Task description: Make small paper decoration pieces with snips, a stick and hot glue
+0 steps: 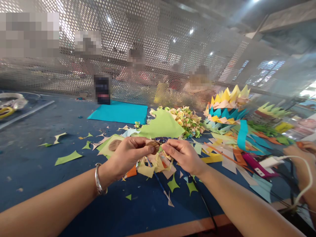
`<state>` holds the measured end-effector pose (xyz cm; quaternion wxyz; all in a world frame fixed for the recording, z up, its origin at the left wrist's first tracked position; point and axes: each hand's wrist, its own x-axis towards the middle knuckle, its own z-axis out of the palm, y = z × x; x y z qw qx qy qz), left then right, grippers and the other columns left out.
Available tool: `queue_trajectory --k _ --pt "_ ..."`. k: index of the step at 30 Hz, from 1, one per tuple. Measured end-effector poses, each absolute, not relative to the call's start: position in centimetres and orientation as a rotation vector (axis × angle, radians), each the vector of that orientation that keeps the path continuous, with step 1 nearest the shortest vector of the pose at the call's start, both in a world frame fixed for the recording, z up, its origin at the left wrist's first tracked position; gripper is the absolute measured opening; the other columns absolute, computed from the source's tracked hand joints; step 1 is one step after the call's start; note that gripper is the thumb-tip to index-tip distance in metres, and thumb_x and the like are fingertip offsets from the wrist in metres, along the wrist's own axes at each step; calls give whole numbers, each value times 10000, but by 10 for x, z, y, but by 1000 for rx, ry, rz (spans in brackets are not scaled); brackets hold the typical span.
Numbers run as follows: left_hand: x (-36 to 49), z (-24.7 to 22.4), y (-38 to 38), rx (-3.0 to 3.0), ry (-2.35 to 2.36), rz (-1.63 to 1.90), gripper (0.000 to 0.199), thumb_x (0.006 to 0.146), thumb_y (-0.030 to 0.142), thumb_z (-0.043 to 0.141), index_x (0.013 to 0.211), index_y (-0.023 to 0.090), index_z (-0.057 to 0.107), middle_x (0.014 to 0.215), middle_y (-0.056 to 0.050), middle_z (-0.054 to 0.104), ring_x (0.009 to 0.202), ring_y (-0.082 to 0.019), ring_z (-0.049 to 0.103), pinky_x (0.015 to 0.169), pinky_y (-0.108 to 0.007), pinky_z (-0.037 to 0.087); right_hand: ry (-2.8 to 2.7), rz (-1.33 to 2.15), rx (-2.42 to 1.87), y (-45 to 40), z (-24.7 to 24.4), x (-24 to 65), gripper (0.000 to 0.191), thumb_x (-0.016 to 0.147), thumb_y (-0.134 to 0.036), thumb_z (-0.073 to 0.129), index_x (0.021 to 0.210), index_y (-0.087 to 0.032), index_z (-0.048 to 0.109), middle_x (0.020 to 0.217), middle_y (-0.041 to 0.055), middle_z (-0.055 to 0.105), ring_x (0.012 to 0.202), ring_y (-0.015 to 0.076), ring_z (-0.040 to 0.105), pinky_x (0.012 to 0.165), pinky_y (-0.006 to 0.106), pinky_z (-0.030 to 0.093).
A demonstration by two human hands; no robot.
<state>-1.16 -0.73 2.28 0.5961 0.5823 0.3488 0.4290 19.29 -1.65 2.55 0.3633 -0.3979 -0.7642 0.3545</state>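
Head view: a person's left hand (pixel 129 150) pinches a brown, wood-grained disc (pixel 152 146) between thumb and fingers, above a heap of cut scraps (pixel 145 169) on the dark blue surface (pixel 27 171). The right hand (pixel 184 154) closes in at the disc's far edge, thumb and fingertip together; whether its grip holds the disc or something thin beside it, one cannot tell. The step in hand looks like close two-handed handling of the disc; the next move, as judged, calls for a steady left grip and fine right fingertips.

Another brown disc (pixel 115 144) lies on pale paper beside the left hand. Beyond are a green sheet (pixel 164 125), a blue sheet (pixel 123 112), a pile of paper curls (pixel 190 123) and stacked zigzag strips (pixel 225 108).

Close by, a blue stick (pixel 159 182) and a black cable (pixel 207 208) crowd the working space; a pink power strip (pixel 256 165) sits at right, near a co-worker's hand (pixel 302 150).
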Motion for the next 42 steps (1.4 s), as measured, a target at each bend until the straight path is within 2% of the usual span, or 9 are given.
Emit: queue_trajectory --k 14,27,33,42 --pt "-14 21 -5 1484 862 950 102 736 256 694 731 175 755 705 -46 720 672 -188 631 652 -308 497 -2079 723 -1064 -15 26 197 426 942 -441 530 604 -195 446 556 -55 322 488 80 308 460 262 227" --pt "-15 21 -2 1567 861 856 113 740 226 647 682 186 735 707 -38 711 683 -185 628 660 -304 499 -2141 733 -1062 -13 26 201 418 941 -428 533 604 -200 438 570 -44 355 492 84 321 468 270 235" --pt "-14 22 -3 1574 844 836 111 742 230 650 732 196 755 721 -42 723 708 -195 638 673 -303 509 -2162 718 -1048 -14 26 200 427 945 -428 520 596 -205 420 571 -35 362 518 98 338 485 270 249" --pt "-13 21 -1 1578 910 871 143 735 263 655 771 183 767 742 -41 734 702 -188 640 671 -296 486 -1970 936 -1059 -12 24 199 364 872 -491 612 697 -197 487 593 -60 339 520 86 325 471 247 240"
